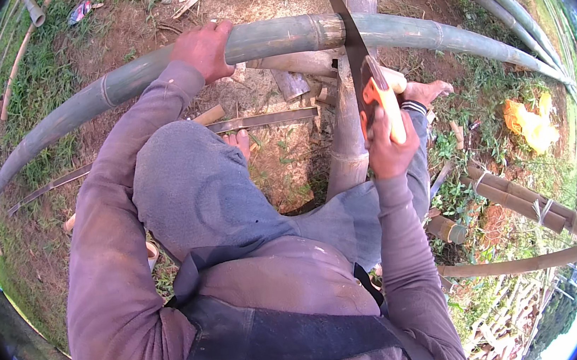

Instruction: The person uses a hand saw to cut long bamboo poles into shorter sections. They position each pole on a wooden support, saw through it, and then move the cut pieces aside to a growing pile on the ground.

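Gripping the saw [356, 46] in the head view, fingers curled tight round its orange handle [382, 91], the right hand [392, 141] sits just nearside of the long green bamboo pole [279, 37], the saw pointing away and crossing it. The pole's axis runs left to right; the left hand [204, 51] clasps it left of the saw, and the right looks nearer that crossing.

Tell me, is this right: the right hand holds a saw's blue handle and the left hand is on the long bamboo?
Almost! The head view shows the saw with an orange handle, not blue. The right hand holds it, and the left hand is on the long bamboo.
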The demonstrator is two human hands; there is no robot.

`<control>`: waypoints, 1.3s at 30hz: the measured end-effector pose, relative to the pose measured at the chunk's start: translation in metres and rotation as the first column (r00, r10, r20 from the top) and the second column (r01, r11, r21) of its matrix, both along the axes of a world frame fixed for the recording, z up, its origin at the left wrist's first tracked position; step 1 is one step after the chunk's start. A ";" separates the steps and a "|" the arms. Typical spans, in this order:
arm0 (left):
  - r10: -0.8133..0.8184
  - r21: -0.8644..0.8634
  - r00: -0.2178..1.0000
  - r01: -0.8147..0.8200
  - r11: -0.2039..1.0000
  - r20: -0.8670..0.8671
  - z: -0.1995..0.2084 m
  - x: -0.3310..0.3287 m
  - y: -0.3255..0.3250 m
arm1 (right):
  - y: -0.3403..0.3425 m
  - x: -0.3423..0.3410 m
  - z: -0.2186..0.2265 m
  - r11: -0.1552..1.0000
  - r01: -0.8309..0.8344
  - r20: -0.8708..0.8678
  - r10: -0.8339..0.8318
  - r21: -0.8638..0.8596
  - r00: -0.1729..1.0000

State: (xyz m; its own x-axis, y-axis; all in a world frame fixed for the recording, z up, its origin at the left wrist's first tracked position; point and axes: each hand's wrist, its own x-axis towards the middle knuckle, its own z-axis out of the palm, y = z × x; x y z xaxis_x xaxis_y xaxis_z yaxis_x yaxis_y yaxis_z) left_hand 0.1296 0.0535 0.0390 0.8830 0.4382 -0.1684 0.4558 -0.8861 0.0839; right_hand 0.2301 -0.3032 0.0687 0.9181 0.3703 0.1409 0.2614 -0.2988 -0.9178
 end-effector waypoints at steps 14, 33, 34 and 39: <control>0.038 -0.015 0.998 -0.039 0.999 -0.050 0.004 -0.003 0.000 | -0.117 -0.081 0.004 0.999 0.025 0.099 -0.022 -0.030 0.995; -0.003 0.032 1.000 0.002 0.999 0.023 -0.007 -0.006 -0.002 | -0.043 -0.019 -0.008 0.998 -0.008 0.155 0.017 -0.061 0.988; 0.003 0.020 1.000 -0.003 1.000 0.017 -0.004 -0.003 -0.002 | 0.003 0.010 -0.001 0.998 -0.012 -0.002 0.012 -0.059 1.000; -0.008 0.020 0.998 0.007 1.000 0.068 -0.002 -0.011 0.003 | 0.057 0.038 0.016 0.999 -0.024 -0.112 0.029 0.047 0.993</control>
